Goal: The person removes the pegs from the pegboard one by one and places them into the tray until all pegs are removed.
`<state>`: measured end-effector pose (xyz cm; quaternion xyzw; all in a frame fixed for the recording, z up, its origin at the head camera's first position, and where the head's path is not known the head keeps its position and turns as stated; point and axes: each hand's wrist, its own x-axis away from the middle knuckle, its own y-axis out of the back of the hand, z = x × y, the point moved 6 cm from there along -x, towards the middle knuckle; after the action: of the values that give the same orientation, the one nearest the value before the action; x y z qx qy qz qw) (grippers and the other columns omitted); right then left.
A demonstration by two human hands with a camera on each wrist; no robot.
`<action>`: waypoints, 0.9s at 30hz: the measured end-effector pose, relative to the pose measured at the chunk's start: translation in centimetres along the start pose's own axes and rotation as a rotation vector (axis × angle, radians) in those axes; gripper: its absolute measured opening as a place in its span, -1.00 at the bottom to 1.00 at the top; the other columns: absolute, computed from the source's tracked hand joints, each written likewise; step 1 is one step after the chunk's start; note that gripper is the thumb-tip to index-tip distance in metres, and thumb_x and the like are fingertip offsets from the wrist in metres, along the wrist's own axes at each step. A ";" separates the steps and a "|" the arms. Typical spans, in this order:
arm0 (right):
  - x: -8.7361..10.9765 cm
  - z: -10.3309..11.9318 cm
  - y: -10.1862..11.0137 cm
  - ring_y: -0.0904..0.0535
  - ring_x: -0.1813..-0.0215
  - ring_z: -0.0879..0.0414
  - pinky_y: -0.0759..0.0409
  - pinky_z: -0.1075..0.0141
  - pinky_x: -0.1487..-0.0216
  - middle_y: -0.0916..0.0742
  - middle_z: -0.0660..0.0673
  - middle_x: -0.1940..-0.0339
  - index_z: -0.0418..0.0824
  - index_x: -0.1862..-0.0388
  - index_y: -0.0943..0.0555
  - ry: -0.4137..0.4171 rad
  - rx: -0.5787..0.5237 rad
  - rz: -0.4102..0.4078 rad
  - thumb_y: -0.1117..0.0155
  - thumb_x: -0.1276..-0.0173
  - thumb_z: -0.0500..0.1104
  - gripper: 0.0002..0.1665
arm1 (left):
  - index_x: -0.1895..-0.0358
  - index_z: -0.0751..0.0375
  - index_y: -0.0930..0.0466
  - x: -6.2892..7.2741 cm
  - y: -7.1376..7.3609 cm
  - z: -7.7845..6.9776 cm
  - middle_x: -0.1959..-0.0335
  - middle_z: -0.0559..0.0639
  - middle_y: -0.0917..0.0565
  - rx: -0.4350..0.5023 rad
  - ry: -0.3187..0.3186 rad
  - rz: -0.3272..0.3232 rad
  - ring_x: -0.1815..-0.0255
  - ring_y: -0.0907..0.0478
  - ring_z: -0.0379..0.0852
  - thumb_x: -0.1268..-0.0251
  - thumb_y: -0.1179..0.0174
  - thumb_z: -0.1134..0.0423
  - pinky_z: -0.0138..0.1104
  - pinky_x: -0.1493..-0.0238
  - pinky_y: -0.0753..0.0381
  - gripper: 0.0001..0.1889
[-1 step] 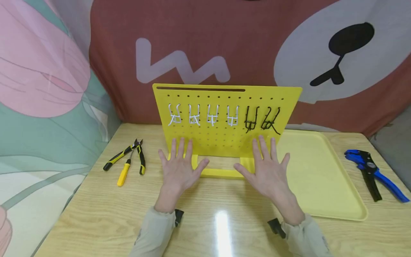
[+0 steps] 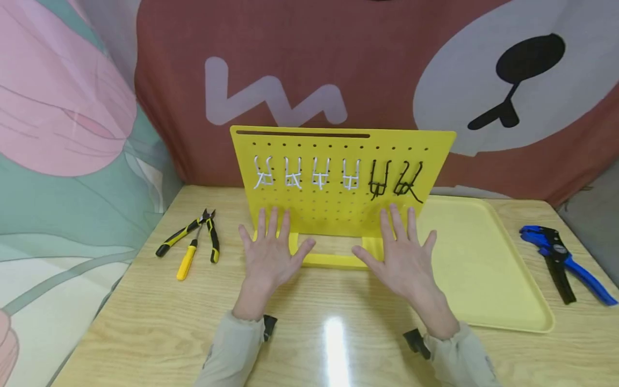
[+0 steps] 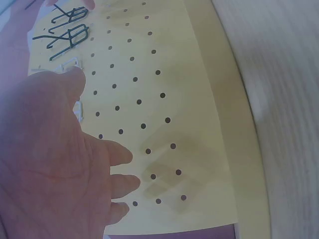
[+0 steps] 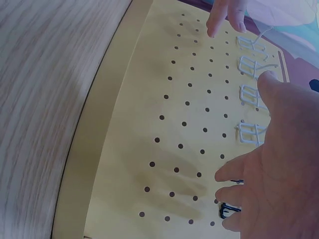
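Left hand (image 2: 270, 257), right hand (image 2: 407, 260): fingers spread, gripping nothing, before yellow pegboard (image 2: 333, 215). Risk: forward nudge may tip it, dislodging black hooks (image 2: 378, 188).

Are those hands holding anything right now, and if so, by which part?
Nothing is held: the left hand and the right hand both have their fingers spread, in front of the yellow pegboard with its hooks.

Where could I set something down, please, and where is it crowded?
Bare: most of the tray, between the right hand and blue tool; the table between the sleeves, in front of the pegboard; and its left part, nearer than the screwdriver. Crowded: around the pliers, and at the pegboard's foot, beside the left hand.
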<state>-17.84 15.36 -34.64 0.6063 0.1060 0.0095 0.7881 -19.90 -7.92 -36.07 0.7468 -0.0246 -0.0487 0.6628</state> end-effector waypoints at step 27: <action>1.2 -4.7 10.5 -0.59 0.12 0.23 -0.50 0.54 0.16 -0.70 0.05 0.11 -0.34 -0.13 -0.56 0.127 -0.868 -0.602 -0.26 -0.24 -0.48 -0.55 | -0.25 0.32 -0.41 -2.6 2.6 8.7 -0.06 0.33 -0.58 0.770 0.154 -0.284 -0.02 -0.55 0.25 -0.39 -0.12 0.10 0.01 0.02 -0.53 -0.52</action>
<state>-16.34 22.83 -25.89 0.1653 0.3091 -0.1374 0.9264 -23.36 -16.53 -34.43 0.9374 0.1119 -0.0709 0.3220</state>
